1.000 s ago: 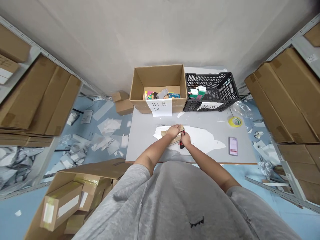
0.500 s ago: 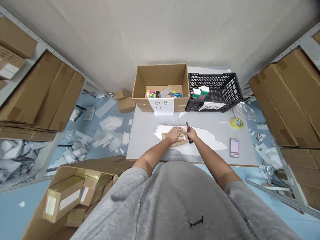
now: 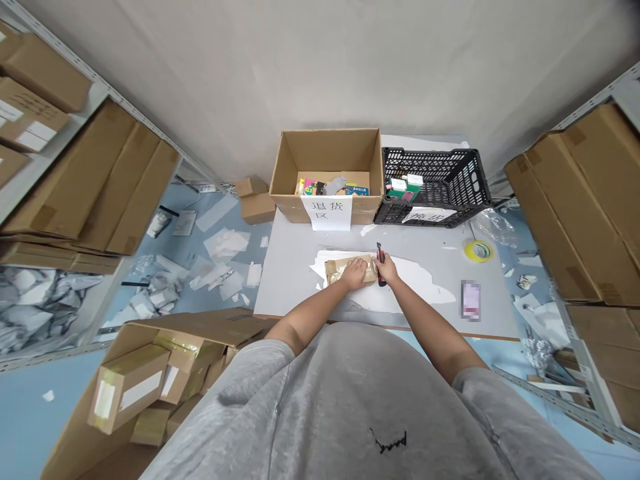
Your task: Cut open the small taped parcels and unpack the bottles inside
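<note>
A small tape-covered cardboard box (image 3: 338,269) lies flat on white paper on the table. My left hand (image 3: 355,272) grips it from above near its right end, fingers bent over the top. In my right hand (image 3: 387,268) is a red and black utility knife (image 3: 381,272), held upright in the fist with its tip pointing away from me. The right hand's fingers are close to the right end of the box; whether they touch it I cannot tell.
Behind stand an open carton (image 3: 325,211) with books and a black plastic crate (image 3: 435,193) with green boxes. Yellow tape (image 3: 479,251) and a blurred pink item (image 3: 471,300) lie at the right. A large carton of boxes (image 3: 190,320) is at my left. Shelves flank the table (image 3: 295,247).
My left hand has drawn its fingers in and shifted slightly right on the box. The box has turned a little and more of its top shows. The knife stays in my right hand.
</note>
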Demonstrator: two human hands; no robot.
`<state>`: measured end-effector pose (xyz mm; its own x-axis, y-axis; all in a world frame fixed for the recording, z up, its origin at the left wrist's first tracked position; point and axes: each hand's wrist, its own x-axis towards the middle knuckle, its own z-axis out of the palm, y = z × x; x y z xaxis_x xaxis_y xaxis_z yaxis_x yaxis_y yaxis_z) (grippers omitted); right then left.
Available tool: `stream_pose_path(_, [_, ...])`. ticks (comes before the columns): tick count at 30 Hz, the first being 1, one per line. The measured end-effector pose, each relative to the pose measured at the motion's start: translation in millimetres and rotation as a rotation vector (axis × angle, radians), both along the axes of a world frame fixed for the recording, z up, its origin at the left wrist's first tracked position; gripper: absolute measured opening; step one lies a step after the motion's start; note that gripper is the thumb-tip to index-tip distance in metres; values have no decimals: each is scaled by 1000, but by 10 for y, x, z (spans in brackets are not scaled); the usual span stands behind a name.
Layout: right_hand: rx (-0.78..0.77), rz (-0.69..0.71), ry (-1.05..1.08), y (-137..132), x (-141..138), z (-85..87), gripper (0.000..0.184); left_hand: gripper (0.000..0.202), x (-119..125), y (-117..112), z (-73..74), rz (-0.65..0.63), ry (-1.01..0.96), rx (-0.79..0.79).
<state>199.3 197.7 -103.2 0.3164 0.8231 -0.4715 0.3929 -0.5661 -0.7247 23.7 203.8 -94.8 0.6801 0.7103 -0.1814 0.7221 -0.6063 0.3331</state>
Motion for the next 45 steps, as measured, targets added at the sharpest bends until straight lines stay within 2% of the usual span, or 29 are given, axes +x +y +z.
stream_pose_path(4, [43, 64, 226, -272, 154, 74, 26, 61, -16, 140, 10, -33, -23, -29])
stream_pose_path(7, [27, 204, 242, -477, 279, 103, 28, 62, -46, 167, -27, -56, -51, -29])
stream_pose_path(10, [24, 249, 210, -580, 343, 130, 34, 62, -58, 124, -71, -62, -57, 14])
stream_pose_path(14, [10, 256, 183, -629, 344, 167, 43, 62, -61, 34, -89, -88, -28, 63])
stream_pose_path(19, [-50, 212, 121, -738, 301, 215, 43, 58, -78, -82, -83, -136, -7, 74])
stream_pose_path(23, [-66, 198, 72, -707, 250, 241, 41, 59, -89, -134, -86, -146, -3, 69])
stream_pose_path(26, [-52, 201, 52, -676, 226, 235, 40, 59, -89, -131, -87, -144, 11, 73])
stream_pose_path(32, [-43, 249, 79, -795, 271, 186, 42, 61, -88, -160, -70, -158, 19, 78])
stream_pose_path(38, [-39, 256, 68, -696, 223, 159, 42, 57, -90, -152, -70, -177, 21, 87])
stream_pose_path(43, [-26, 249, 88, -801, 252, 91, 42, 57, -98, -81, -145, -142, -84, 50])
stream_pose_path(45, [-19, 232, 131, -840, 274, 59, 44, 51, -87, -48, -183, -104, -148, 22])
